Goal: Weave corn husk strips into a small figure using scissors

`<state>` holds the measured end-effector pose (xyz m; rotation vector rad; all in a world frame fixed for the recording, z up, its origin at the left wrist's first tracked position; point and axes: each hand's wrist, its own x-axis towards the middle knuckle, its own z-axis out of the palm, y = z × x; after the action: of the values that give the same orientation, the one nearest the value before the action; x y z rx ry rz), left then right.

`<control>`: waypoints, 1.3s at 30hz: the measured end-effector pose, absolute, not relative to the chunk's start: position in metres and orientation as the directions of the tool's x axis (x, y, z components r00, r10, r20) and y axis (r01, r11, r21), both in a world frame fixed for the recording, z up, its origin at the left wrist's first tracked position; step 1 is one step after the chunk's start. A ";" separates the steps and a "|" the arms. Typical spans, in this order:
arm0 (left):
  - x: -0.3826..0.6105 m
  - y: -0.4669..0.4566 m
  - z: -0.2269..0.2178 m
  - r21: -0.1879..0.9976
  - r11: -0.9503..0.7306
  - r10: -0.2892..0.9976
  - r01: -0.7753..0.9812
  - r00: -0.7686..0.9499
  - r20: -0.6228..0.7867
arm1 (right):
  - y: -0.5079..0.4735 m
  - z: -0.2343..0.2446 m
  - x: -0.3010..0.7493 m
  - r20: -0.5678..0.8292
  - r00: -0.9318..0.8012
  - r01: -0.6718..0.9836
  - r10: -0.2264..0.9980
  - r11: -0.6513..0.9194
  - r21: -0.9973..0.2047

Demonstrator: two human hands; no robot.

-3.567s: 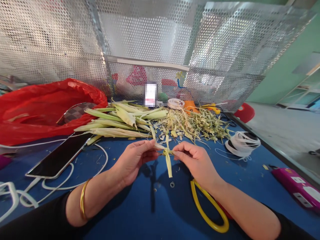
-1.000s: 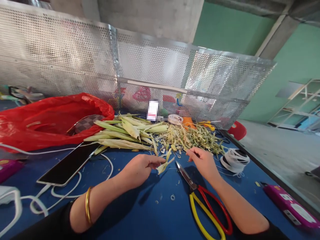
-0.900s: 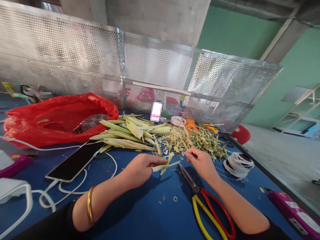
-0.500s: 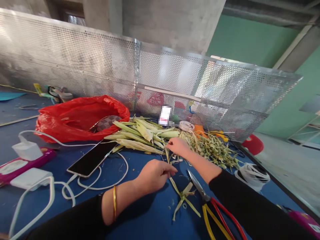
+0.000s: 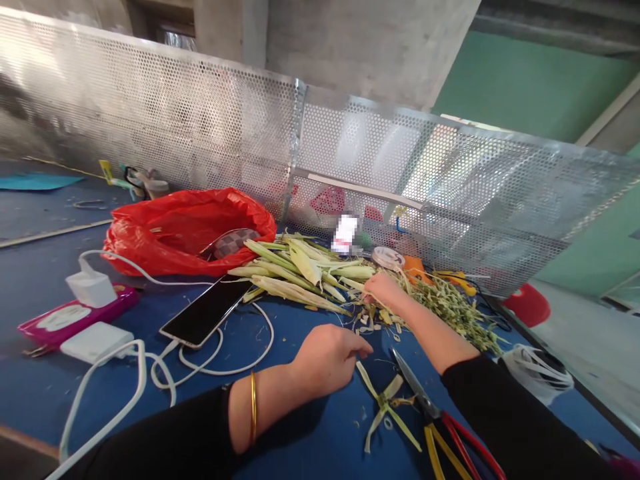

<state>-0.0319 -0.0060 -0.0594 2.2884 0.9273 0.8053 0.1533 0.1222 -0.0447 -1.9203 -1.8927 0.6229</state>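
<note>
My left hand (image 5: 327, 357) rests on the blue table (image 5: 310, 440) with its fingers curled and nothing visible in them. Just right of it lies a tied cross of pale green leaf strips (image 5: 385, 403). My right hand (image 5: 383, 291) reaches forward into the heap of leaves, fingers pinched on a leaf strip where the long green leaves (image 5: 300, 267) meet the cut scraps (image 5: 450, 303). Scissors (image 5: 417, 393) with red and yellow handles lie beside the tied cross, under my right forearm.
A red plastic bag (image 5: 185, 223) sits at the back left. A phone (image 5: 207, 312) with a white cable (image 5: 225, 357), a charger (image 5: 93, 288), a pink case (image 5: 75, 319) and a white block (image 5: 97, 341) lie left. White cord (image 5: 537, 373) is at the right. A perforated metal screen (image 5: 200, 127) closes the back.
My left hand let go of the tied leaf cross, which now lies on the table. My right hand moved from beside it forward to the leaf pile. The view swung left.
</note>
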 end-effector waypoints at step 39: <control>-0.031 0.009 -0.045 0.982 0.044 0.987 0.182 0.143 -0.071 | 0.009 -0.014 0.224 0.089 -0.086 0.704 0.992 0.124 -0.700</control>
<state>-0.0311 0.0093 -0.0450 1.3617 1.2515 0.9656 0.2243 0.0088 -0.0140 -1.6360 -1.8508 0.6723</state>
